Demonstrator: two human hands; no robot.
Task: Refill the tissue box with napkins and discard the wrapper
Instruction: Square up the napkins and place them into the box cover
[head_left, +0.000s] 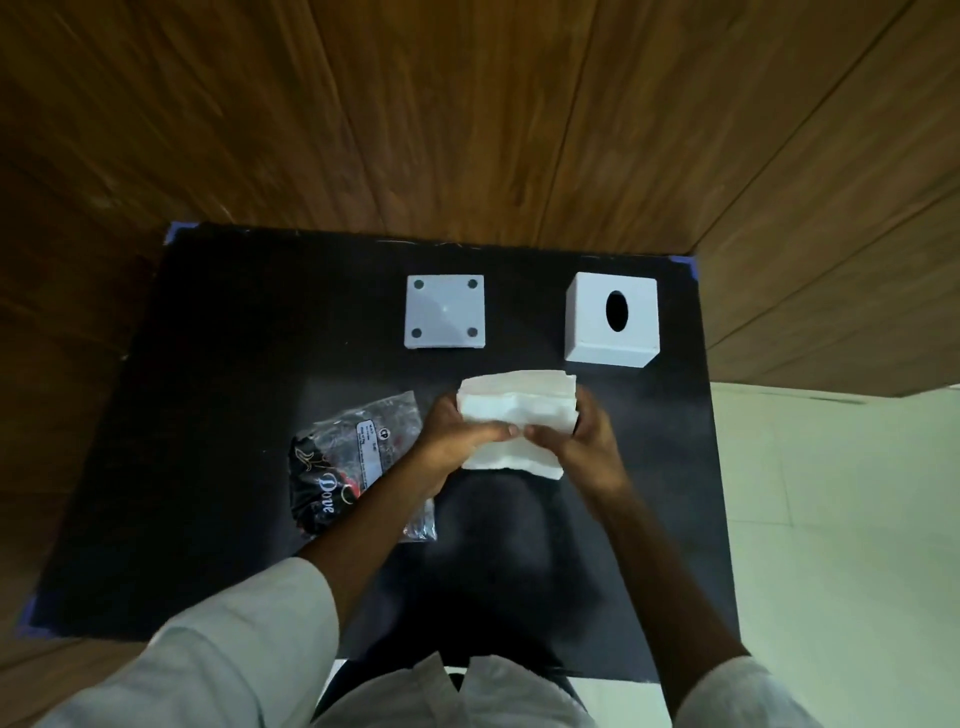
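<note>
My left hand (457, 436) and right hand (576, 441) both have their fingers curled tight around the stack of white napkins (519, 415) at the frame's centre, thumbs meeting on top. The tissue box (613, 322) sits upper right, its base (444, 312) beside it on the black mat (208, 415). The empty wrapper (358, 457) lies left of my hands.

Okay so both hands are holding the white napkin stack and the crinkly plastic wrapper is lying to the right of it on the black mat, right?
Not quite. The head view shows the crinkly plastic wrapper lying left of the white napkin stack, not right. Both the left hand and right hand hold it.
</note>
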